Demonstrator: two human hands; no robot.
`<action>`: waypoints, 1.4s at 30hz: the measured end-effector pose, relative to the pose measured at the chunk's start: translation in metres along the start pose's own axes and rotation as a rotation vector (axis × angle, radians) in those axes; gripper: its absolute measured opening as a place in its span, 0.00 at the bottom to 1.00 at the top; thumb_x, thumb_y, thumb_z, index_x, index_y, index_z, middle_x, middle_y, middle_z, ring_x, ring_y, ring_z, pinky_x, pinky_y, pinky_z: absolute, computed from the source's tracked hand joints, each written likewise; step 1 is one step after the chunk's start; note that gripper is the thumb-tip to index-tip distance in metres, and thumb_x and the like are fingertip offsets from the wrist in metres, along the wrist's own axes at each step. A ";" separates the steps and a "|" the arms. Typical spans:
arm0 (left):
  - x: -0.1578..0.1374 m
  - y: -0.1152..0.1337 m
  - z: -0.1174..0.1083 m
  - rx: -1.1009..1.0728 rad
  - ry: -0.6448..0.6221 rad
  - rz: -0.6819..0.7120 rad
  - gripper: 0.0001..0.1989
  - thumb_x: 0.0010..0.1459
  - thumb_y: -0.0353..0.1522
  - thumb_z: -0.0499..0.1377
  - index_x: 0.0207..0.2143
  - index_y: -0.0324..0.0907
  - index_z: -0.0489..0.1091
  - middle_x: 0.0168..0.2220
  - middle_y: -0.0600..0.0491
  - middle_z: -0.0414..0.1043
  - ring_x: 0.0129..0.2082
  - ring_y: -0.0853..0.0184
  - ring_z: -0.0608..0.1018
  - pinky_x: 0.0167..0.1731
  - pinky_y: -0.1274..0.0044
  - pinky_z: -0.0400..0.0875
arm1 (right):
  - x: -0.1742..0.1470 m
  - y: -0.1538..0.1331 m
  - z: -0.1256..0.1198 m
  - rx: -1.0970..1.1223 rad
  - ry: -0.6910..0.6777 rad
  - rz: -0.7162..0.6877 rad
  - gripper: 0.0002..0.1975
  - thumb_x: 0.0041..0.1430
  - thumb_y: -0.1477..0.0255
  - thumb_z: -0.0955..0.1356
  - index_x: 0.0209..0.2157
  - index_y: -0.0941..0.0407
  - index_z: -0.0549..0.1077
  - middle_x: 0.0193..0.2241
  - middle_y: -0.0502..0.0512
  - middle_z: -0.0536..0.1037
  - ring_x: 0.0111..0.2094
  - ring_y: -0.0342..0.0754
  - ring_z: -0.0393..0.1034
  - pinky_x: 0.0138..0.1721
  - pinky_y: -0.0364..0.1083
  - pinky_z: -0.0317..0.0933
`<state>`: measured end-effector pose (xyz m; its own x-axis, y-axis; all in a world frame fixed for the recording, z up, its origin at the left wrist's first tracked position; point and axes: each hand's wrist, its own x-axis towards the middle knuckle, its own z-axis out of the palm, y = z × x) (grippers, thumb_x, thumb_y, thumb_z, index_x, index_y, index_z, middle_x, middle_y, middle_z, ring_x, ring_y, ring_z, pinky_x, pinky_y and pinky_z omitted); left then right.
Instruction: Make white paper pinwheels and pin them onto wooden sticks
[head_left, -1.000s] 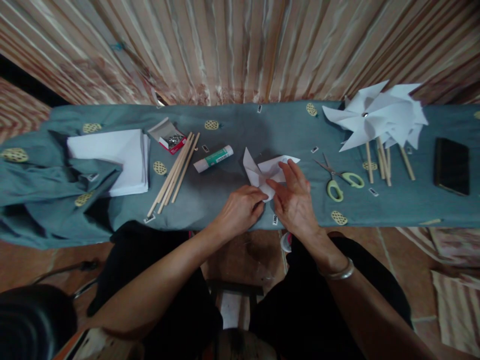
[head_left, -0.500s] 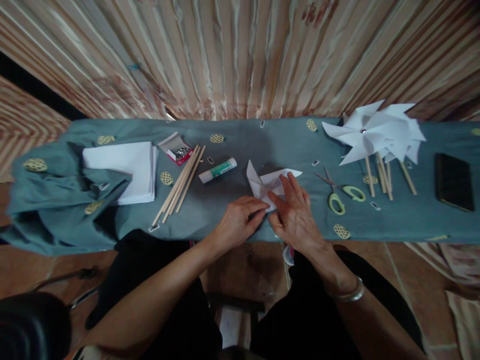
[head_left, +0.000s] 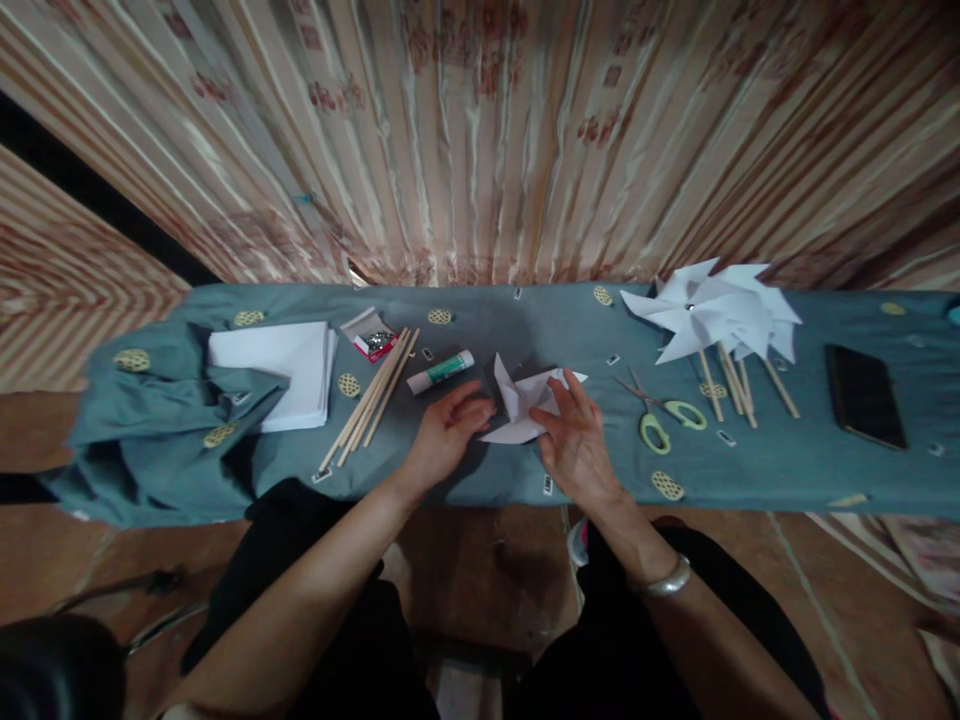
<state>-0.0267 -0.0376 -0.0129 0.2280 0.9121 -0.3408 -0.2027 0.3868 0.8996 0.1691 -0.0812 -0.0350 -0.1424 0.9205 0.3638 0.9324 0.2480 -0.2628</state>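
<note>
Right hand (head_left: 574,440) held the folded white paper (head_left: 514,432) on the cloth (head_left: 536,325); left hand (head_left: 446,432), fingers loosely parted, was just beside it. Farther back lay a glue stick (head_left: 441,372), green label (head_left: 450,367) too blurred to read, then an opened box (head_left: 385,346).

The lone head view looks forward and down, from above the near edge of the bench (head_left: 536,325), toward a curtain (head_left: 480,150).
</note>
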 end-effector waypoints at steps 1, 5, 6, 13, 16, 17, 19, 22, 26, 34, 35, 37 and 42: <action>-0.002 0.000 0.004 -0.116 -0.014 -0.069 0.20 0.52 0.33 0.68 0.47 0.40 0.72 0.40 0.48 0.81 0.42 0.62 0.82 0.48 0.70 0.73 | 0.001 0.000 0.000 0.016 -0.005 0.020 0.17 0.56 0.79 0.62 0.41 0.56 0.81 0.62 0.63 0.69 0.69 0.65 0.51 0.59 0.66 0.60; -0.008 -0.001 0.019 -0.352 -0.101 -0.207 0.12 0.55 0.37 0.68 0.36 0.39 0.72 0.36 0.47 0.82 0.39 0.63 0.83 0.50 0.69 0.72 | 0.001 0.002 -0.002 0.072 -0.016 0.077 0.18 0.56 0.80 0.63 0.42 0.55 0.82 0.63 0.61 0.68 0.69 0.65 0.51 0.61 0.68 0.57; -0.008 -0.001 0.022 -0.372 -0.109 -0.226 0.11 0.56 0.37 0.67 0.36 0.39 0.73 0.35 0.47 0.82 0.37 0.63 0.83 0.50 0.69 0.72 | 0.001 0.002 -0.002 0.081 -0.013 0.085 0.18 0.57 0.79 0.63 0.42 0.55 0.82 0.63 0.61 0.68 0.69 0.65 0.51 0.61 0.68 0.57; -0.009 -0.001 0.034 -0.468 -0.134 -0.365 0.13 0.66 0.38 0.57 0.42 0.38 0.73 0.37 0.44 0.82 0.40 0.62 0.83 0.55 0.68 0.69 | 0.002 0.004 0.002 0.136 0.037 0.096 0.16 0.58 0.77 0.63 0.40 0.55 0.82 0.63 0.61 0.69 0.69 0.65 0.52 0.61 0.69 0.58; -0.009 -0.003 0.033 -0.492 -0.152 -0.372 0.20 0.68 0.44 0.53 0.48 0.38 0.70 0.41 0.41 0.81 0.43 0.61 0.83 0.56 0.67 0.68 | 0.002 0.005 0.001 0.157 0.054 0.107 0.17 0.57 0.78 0.63 0.40 0.55 0.82 0.62 0.61 0.70 0.69 0.65 0.52 0.61 0.69 0.58; -0.009 -0.004 0.032 -0.502 -0.157 -0.373 0.22 0.67 0.46 0.53 0.50 0.38 0.69 0.42 0.41 0.81 0.44 0.60 0.83 0.56 0.67 0.68 | 0.002 0.004 0.001 0.164 0.057 0.108 0.17 0.57 0.78 0.63 0.41 0.54 0.82 0.62 0.60 0.70 0.69 0.65 0.52 0.61 0.69 0.59; -0.007 -0.005 0.031 -0.519 -0.167 -0.378 0.25 0.67 0.49 0.52 0.51 0.37 0.69 0.43 0.40 0.81 0.44 0.59 0.82 0.55 0.66 0.68 | 0.002 0.004 -0.001 0.178 0.063 0.108 0.17 0.57 0.78 0.63 0.41 0.53 0.82 0.62 0.59 0.70 0.69 0.64 0.52 0.61 0.69 0.59; -0.005 -0.006 0.031 -0.531 -0.181 -0.387 0.26 0.67 0.50 0.51 0.50 0.36 0.71 0.42 0.40 0.80 0.43 0.59 0.82 0.54 0.67 0.69 | 0.002 0.001 -0.003 0.190 0.058 0.107 0.16 0.58 0.77 0.63 0.40 0.53 0.82 0.62 0.58 0.69 0.69 0.63 0.52 0.62 0.68 0.58; -0.003 -0.004 0.032 -0.538 -0.169 -0.401 0.26 0.68 0.48 0.49 0.46 0.36 0.73 0.40 0.42 0.81 0.41 0.60 0.82 0.52 0.68 0.71 | 0.002 -0.003 -0.004 0.174 0.059 0.085 0.15 0.60 0.76 0.63 0.40 0.53 0.81 0.62 0.58 0.70 0.69 0.62 0.52 0.63 0.66 0.57; -0.007 0.003 0.027 -0.424 -0.210 -0.213 0.27 0.64 0.50 0.52 0.48 0.36 0.75 0.43 0.43 0.81 0.46 0.57 0.81 0.50 0.69 0.73 | -0.011 -0.019 -0.016 0.119 0.079 -0.087 0.21 0.64 0.71 0.63 0.58 0.54 0.68 0.69 0.62 0.57 0.72 0.61 0.42 0.64 0.66 0.54; -0.008 0.004 0.026 -0.395 -0.223 -0.177 0.28 0.62 0.50 0.54 0.49 0.37 0.75 0.43 0.43 0.81 0.47 0.56 0.81 0.49 0.69 0.73 | -0.013 -0.021 -0.018 0.121 0.079 -0.106 0.23 0.65 0.69 0.64 0.60 0.54 0.65 0.70 0.63 0.55 0.73 0.61 0.41 0.65 0.66 0.54; -0.009 0.004 0.023 -0.340 -0.213 -0.114 0.27 0.58 0.51 0.59 0.47 0.38 0.76 0.40 0.45 0.81 0.44 0.56 0.81 0.47 0.69 0.73 | -0.016 -0.027 -0.022 0.123 0.077 -0.121 0.27 0.65 0.65 0.66 0.64 0.52 0.60 0.70 0.63 0.52 0.73 0.63 0.39 0.65 0.67 0.53; -0.014 0.005 0.022 -0.195 -0.147 -0.027 0.21 0.46 0.42 0.70 0.40 0.37 0.78 0.35 0.49 0.82 0.34 0.62 0.81 0.39 0.74 0.71 | -0.020 -0.034 -0.026 0.143 0.061 -0.128 0.36 0.64 0.56 0.67 0.68 0.48 0.50 0.71 0.64 0.49 0.72 0.67 0.39 0.63 0.69 0.53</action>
<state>-0.0096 -0.0520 0.0023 0.3688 0.8770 -0.3079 -0.3710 0.4426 0.8163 0.1487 -0.1159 -0.0096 -0.2325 0.8597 0.4549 0.8506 0.4065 -0.3334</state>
